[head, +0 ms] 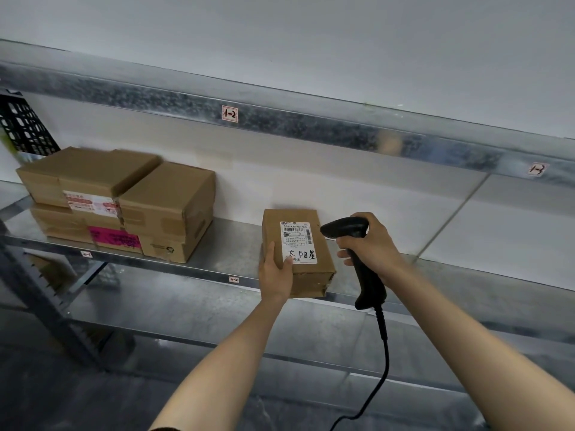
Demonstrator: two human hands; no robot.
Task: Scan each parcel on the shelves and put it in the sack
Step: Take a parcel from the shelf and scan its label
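A small brown cardboard parcel (314, 269) with a white shipping label lies at the front edge of the metal shelf (236, 253). My left hand (275, 272) grips its near left corner, thumb on the label. My right hand (370, 244) holds a black corded barcode scanner (357, 253) by the handle. The scanner's head is just right of the parcel and points at the label. The sack is not in view.
A stack of several larger brown boxes (124, 203) sits on the same shelf to the left, one with a pink label. A black plastic crate (25, 126) stands at far left. An upper shelf beam (311, 122) carries the tags 1-2 and 1-3. Lower shelves lie below.
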